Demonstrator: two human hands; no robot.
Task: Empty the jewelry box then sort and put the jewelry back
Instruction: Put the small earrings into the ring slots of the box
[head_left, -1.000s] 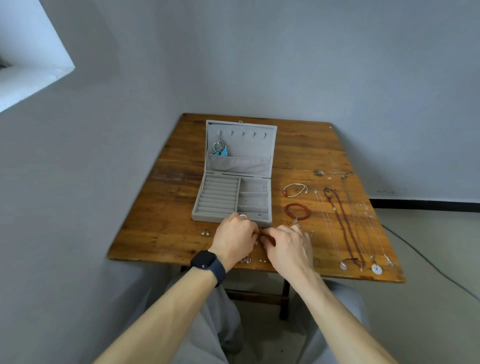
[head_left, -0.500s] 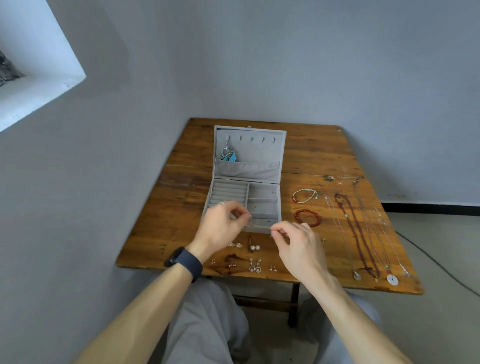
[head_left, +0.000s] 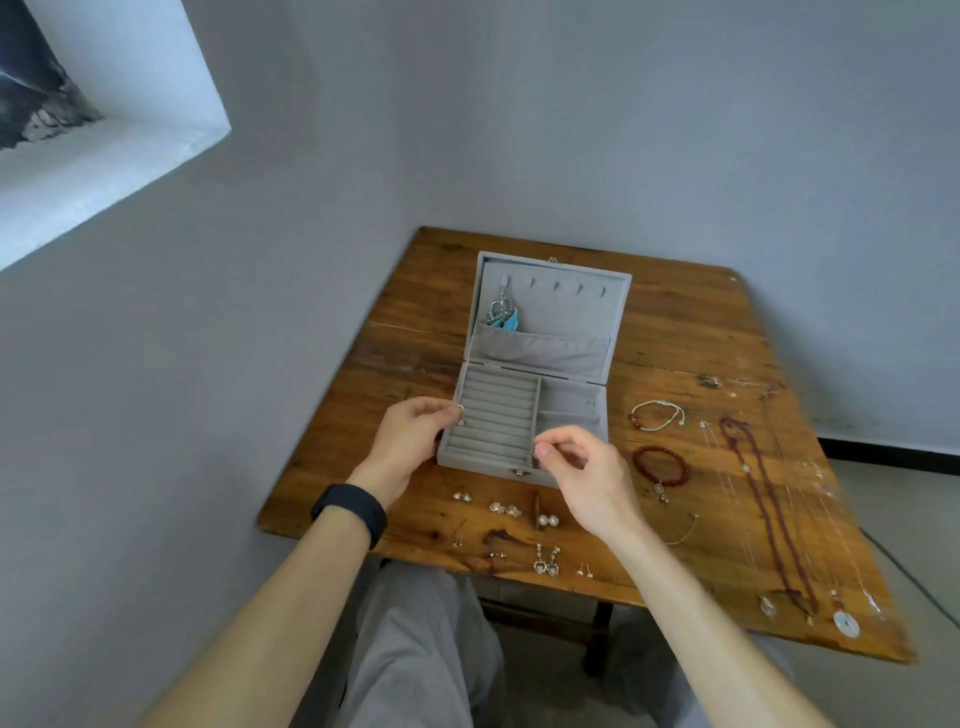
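The grey jewelry box (head_left: 571, 410) lies open on the wooden table (head_left: 415, 338), its lid upright with a blue-and-silver piece (head_left: 503, 314) hanging inside. My left hand (head_left: 410, 441) hovers at the box's left edge and pinches a small silver earring (head_left: 460, 413) over the ring rolls. My right hand (head_left: 582, 478) hangs over the box's front edge with thumb and forefinger pinched on something tiny (head_left: 531, 458). Several earring pairs (head_left: 546, 520) lie in rows in front of the box.
Two bracelets, one white-green (head_left: 657, 415) and one red beaded (head_left: 661, 466), lie right of the box. Several long necklaces (head_left: 763, 499) stretch along the table's right side with pendants near the front edge. Grey walls close in behind and to the left. My knees sit below the table front.
Both hands rose from the earrings near the table's front edge and spread apart over the box, the left toward its left side, the right at its front. The view tilted up.
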